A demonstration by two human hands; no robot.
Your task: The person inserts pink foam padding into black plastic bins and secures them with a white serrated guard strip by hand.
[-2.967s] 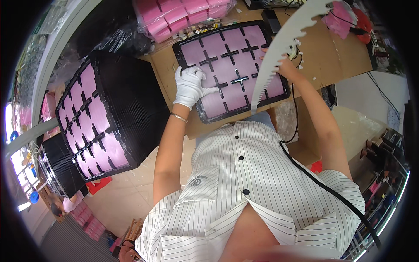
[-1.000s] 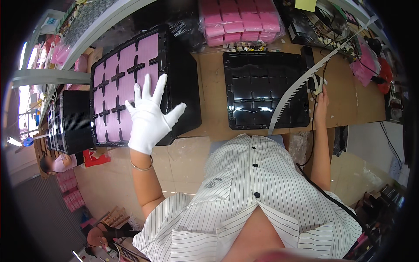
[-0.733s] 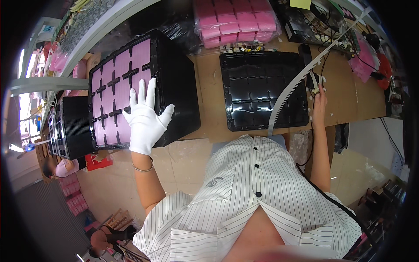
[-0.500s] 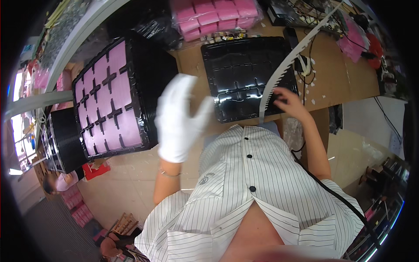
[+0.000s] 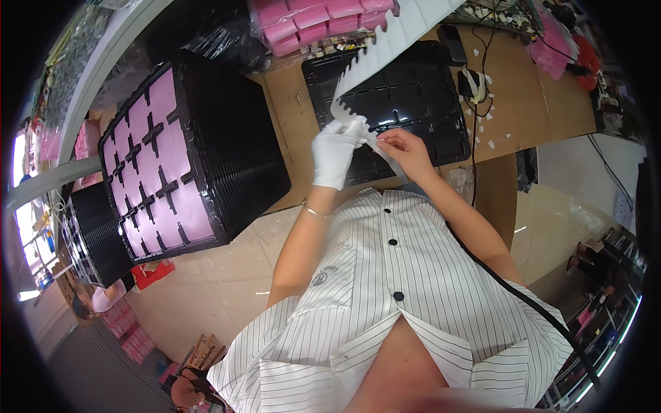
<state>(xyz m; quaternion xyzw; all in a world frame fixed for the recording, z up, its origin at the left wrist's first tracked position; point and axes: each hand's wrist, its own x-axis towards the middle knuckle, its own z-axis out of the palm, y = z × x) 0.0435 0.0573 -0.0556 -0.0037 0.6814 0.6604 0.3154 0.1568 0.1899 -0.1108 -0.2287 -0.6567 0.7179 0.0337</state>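
A long white strip (image 5: 403, 34) with a toothed edge arches over the black plastic tray (image 5: 441, 103) on the table. My left hand (image 5: 333, 157), in a white glove, is closed on the strip near its lower end, over the tray's near left part. Beside it my bare right hand (image 5: 411, 155) pinches a small pale piece at the strip's end; whether that piece is still attached cannot be made out. The tray has moulded compartments, and the hands and strip cover part of it.
On the left stands a tall stack of black trays (image 5: 237, 138) with pink pieces (image 5: 151, 172) in its compartments. Bagged pink blocks (image 5: 317, 24) lie at the back. Cables (image 5: 490, 69) and white scraps lie on the table's right side. A person (image 5: 103, 299) is at far left.
My left hand has moved right and closed on the strip. The strip has swung left, and my right hand has come left and up to meet the glove.
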